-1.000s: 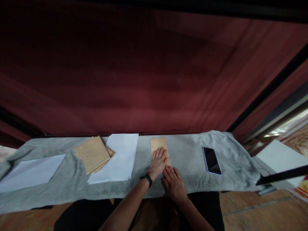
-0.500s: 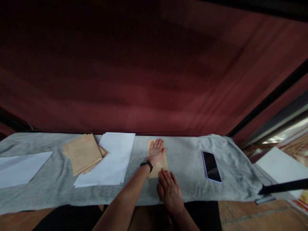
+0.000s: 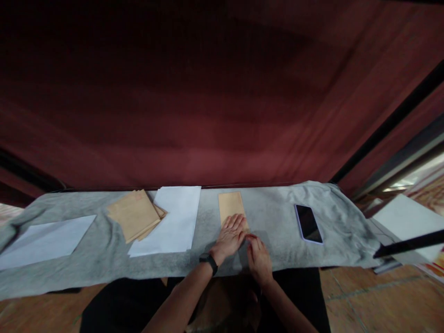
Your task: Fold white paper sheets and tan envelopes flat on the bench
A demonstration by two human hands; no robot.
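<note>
A narrow brown paper envelope (image 3: 231,203) lies upright in front of me on the grey cloth. My left hand (image 3: 229,237), with a black band on the wrist, is spread flat over its lower half, palm down. At the envelope's lower right corner, my right hand (image 3: 260,261) has its fingers bent, with fingertips and thumb close together at the paper's edge. The envelope's bottom edge is mostly hidden under my hands.
Left of my hands, several brown envelopes (image 3: 137,215) rest partly on a stack of white paper (image 3: 176,222). Another white sheet (image 3: 48,240) lies farther left. A phone (image 3: 308,224) is on the right. The grey cloth (image 3: 277,208) ends before a dark red panel (image 3: 215,115).
My left hand has slid down the envelope towards me, uncovering its top. My right hand has gone from lying flat to bent fingers at the lower corner. The view has shifted slightly.
</note>
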